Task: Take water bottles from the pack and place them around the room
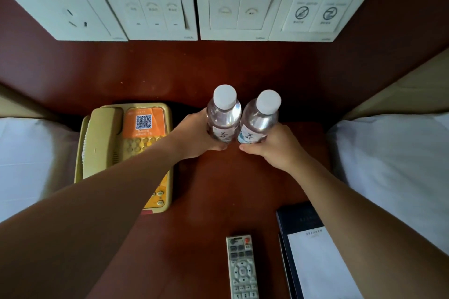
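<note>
Standing two water bottles side by side on the nightstand (206,201), the person has one in each hand. The left hand (194,136) wraps its fingers and thumb round the lower body of the left bottle (223,116); the right hand (272,148) grips the right bottle (258,121) the same way, low on the label. Both bottles stand upright with white caps on, touching or almost touching at the shoulders, at about 12 o'clock from the middle of the tabletop. Whether their bases are fully down on the wood I cannot tell, since the hands hide them.

The main risk, as I judge it, is in the release. The bottles are tall and narrow, so a finger dragging across a label as a hand opens could tip one into the other, and both would fall. If a base is not yet flat on the surface, letting go early would drop it and set it rocking.

A toppled bottle has places to go. The telephone (124,150) sits just beside the left hand at 9 o'clock, and a fall that way could knock the handset. Toward 6 o'clock lie the remote control (243,267) and, at 5 o'clock, the notepad (315,262). Beds with white bedding (393,160) flank the tabletop at 3 and 9 o'clock, so a rolling bottle could drop into a gap.

The left forearm also passes over the telephone, and pulling it back low could catch the handset.
</note>
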A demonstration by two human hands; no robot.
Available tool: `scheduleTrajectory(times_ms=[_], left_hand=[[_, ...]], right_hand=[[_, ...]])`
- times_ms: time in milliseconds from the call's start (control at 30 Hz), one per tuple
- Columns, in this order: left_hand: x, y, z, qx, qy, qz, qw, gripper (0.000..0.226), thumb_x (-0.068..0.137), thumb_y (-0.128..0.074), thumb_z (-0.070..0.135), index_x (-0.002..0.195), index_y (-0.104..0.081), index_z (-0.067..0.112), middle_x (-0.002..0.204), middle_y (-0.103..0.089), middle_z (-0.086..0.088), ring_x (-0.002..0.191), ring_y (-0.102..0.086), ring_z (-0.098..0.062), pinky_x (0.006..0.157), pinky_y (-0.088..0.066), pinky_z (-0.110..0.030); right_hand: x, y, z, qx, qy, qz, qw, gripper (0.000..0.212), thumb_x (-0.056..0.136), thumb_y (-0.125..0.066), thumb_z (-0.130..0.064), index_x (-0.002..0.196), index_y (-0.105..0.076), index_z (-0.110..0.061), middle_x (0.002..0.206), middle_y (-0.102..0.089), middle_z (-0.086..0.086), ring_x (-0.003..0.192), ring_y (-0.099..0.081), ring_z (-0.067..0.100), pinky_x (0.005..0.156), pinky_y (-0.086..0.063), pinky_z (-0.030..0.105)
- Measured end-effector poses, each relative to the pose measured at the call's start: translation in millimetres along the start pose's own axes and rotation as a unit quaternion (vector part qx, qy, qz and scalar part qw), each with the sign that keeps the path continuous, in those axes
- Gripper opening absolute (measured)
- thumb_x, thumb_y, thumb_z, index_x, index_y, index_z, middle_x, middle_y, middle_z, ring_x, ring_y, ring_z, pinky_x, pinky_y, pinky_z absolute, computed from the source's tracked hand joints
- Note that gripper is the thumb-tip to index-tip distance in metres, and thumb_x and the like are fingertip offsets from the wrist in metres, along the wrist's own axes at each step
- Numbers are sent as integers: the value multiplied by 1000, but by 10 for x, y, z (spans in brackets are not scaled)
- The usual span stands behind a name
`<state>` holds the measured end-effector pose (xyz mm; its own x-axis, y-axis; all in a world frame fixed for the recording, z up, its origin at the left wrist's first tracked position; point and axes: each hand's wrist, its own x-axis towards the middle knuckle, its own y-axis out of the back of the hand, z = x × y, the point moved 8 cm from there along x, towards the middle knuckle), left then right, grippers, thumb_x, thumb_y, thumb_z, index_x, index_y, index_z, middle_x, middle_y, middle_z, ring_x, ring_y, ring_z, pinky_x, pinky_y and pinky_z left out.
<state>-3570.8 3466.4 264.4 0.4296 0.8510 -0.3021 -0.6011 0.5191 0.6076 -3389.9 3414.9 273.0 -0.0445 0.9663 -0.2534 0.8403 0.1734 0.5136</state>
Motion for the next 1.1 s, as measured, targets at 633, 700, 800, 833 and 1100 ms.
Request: scheduleTrajectory(times_ms=[633,700,800,833,1100], left_hand=[[-64,-25,23,-5,28,71,997,66,61,-87,39,121,-62,34,89,-61,28,106,-61,-13,94,-49,-32],[-64,-27,9,-12,38,72,997,68,59,-87,39,122,-61,35,91,-61,28,109,-61,-14,95,-49,-33],[-89,-29,-10,-64,61,61,994,82,54,-91,38,128,-55,33,107,-66,19,113,-61,-13,96,-50,-33],[-130,-49,-2,-93,65,54,992,93,53,-92,37,135,-48,32,117,-65,14,116,-60,-12,99,-50,-34],[-1027,534,563,-195,65,230,951,104,61,-88,46,148,-33,30,132,-48,17,126,-47,-6,105,-45,-33]], right_hand=[[214,29,165,0,-34,-87,996,60,67,-87,-18,121,-64,-30,105,-71,-20,102,-65,-3,94,-51,29],[206,22,161,3,-39,-97,995,62,66,-87,-19,121,-63,-34,103,-70,-23,100,-65,-8,93,-50,27],[172,48,122,10,-55,-98,994,86,61,-90,-28,137,-50,-31,121,-66,-17,112,-62,3,101,-51,37],[137,75,104,21,-56,-88,994,95,60,-91,-30,141,-42,-31,127,-60,-17,114,-61,5,98,-53,36],[-532,730,-572,25,-19,78,996,113,54,-82,-53,148,-21,-40,154,-31,-12,123,-48,9,87,-45,25]])
